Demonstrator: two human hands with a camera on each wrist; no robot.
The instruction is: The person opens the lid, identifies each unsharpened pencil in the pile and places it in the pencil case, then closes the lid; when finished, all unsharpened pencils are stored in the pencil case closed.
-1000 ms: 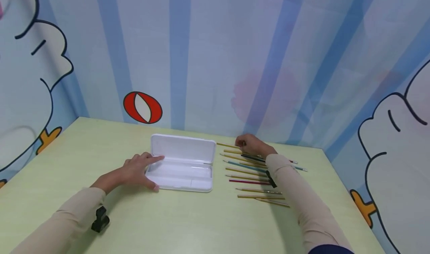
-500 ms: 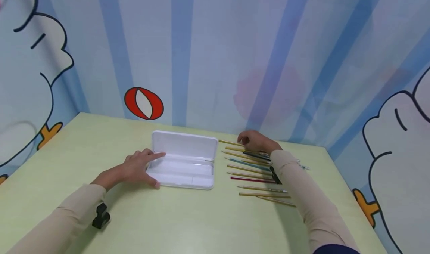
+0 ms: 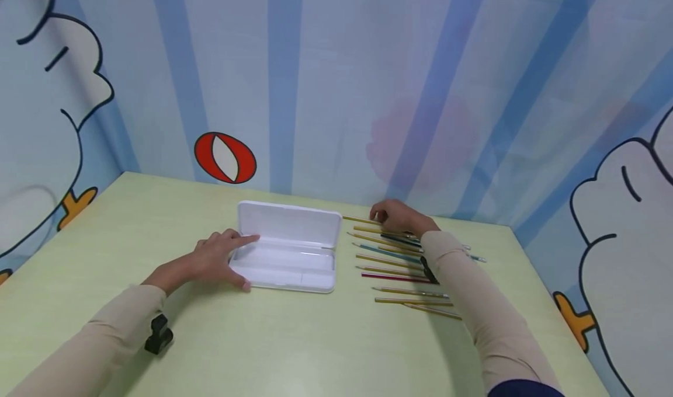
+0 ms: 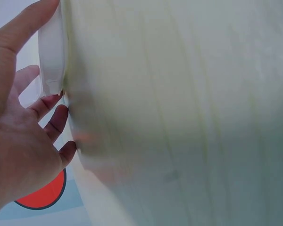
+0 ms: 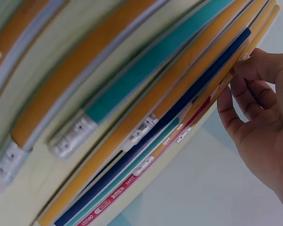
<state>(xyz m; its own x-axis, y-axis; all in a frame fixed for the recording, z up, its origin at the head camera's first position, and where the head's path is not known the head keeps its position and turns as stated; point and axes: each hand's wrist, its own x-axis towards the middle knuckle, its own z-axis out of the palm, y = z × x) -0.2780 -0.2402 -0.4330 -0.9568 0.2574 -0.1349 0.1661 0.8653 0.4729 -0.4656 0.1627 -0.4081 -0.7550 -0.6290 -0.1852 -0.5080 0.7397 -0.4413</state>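
A white pencil case (image 3: 284, 268) lies with its lid up and its inside facing me. Along its left side rests my left hand (image 3: 212, 260), index finger stretched toward the hinge and thumb at the front corner; the left wrist view shows that hand (image 4: 28, 127) with its fingers spread by the case's edge. At the back of the table my right hand (image 3: 398, 216) pinches a yellow pencil (image 3: 360, 219) between thumb and fingers. Close up, the right hand (image 5: 266, 113) is at the outer edge of the row, where its grip partly hides the pencil.
Several pencils lie roughly parallel right of the case: yellow ones (image 3: 389, 261), a teal one (image 3: 386, 251), a red one (image 3: 394, 277) and a dark blue one (image 5: 207, 73). A striped cloth backdrop (image 3: 326, 93) rises behind the table (image 3: 284, 350).
The head view has shifted slightly, so the scene sits a little higher. My right hand stays by the rearmost pencil with little movement. The left hand has not visibly moved on the case.
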